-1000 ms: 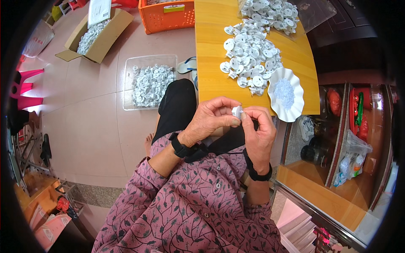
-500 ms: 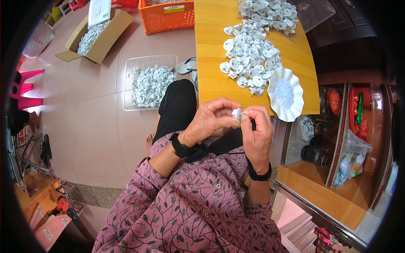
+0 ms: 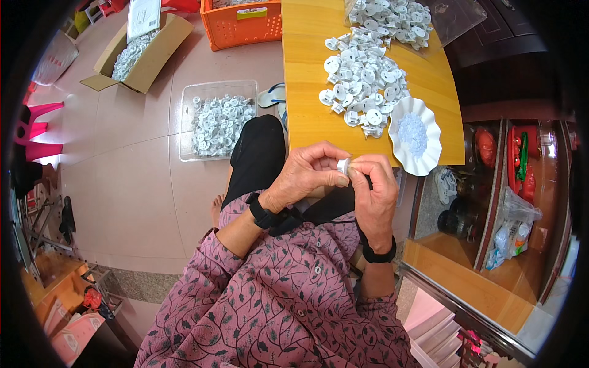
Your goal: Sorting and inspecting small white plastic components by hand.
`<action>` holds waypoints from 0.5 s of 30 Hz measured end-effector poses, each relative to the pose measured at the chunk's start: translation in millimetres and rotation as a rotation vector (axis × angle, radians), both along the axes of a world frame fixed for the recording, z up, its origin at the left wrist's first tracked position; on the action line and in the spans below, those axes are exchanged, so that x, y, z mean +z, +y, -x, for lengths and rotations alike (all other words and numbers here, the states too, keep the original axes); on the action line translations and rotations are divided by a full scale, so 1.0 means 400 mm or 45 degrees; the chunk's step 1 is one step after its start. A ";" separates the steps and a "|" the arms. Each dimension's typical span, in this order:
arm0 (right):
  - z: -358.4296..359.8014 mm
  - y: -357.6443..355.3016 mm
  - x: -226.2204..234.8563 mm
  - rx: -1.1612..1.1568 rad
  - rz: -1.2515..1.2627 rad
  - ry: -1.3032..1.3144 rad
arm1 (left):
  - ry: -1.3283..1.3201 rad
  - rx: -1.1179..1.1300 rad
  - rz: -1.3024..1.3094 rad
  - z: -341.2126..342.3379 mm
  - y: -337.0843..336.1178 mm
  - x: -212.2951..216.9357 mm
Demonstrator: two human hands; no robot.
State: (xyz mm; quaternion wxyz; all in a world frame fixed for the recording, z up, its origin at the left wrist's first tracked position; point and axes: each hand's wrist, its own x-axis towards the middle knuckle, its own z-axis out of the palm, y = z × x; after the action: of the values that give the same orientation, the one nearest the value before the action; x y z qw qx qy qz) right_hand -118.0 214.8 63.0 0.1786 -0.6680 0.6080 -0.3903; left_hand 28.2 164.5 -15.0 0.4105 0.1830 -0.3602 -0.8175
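Above my lap, my left hand [image 3: 308, 169] pinches a small white round plastic part [image 3: 343, 166] between thumb and fingertips. My right hand [image 3: 375, 187] is closed in a pinch right against that part; whatever lies between its fingertips is too small to make out. On the wooden table [image 3: 307, 73] ahead lies a loose pile of similar white plastic parts [image 3: 368, 83]. A white wavy-edged dish [image 3: 432, 150] holding small clear bluish pieces [image 3: 413, 134] stands at the table's near right corner, just beyond my right hand.
On the floor to the left stands a clear plastic bin [image 3: 186, 138] of white parts. Farther off are an open cardboard box [image 3: 165, 52] and an orange crate [image 3: 242, 30]. A clear bag [image 3: 457, 21] lies by more parts on the table. Shelves [image 3: 478, 257] flank me on the right.
My right fingertips have closed in slightly on the white part, and the thin bit seen between the hands is now covered. My left hand keeps its hold, almost unmoved.
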 end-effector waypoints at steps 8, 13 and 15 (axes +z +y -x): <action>-0.005 0.002 -0.005 -0.088 -0.064 -0.166 | 0.091 0.002 -0.130 0.000 -0.002 -0.012; -0.004 -0.001 -0.010 -0.100 -0.068 -0.163 | 0.091 -0.004 -0.164 0.000 -0.004 -0.013; -0.004 -0.002 -0.011 -0.100 -0.061 -0.161 | 0.098 -0.008 -0.162 -0.002 -0.004 -0.011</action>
State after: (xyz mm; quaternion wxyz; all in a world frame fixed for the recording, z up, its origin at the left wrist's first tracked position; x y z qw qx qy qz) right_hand -116.3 214.1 58.5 0.2173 -0.6131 0.6303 -0.4238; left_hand 28.8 163.0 -19.5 0.4092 0.1758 -0.2921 -0.8464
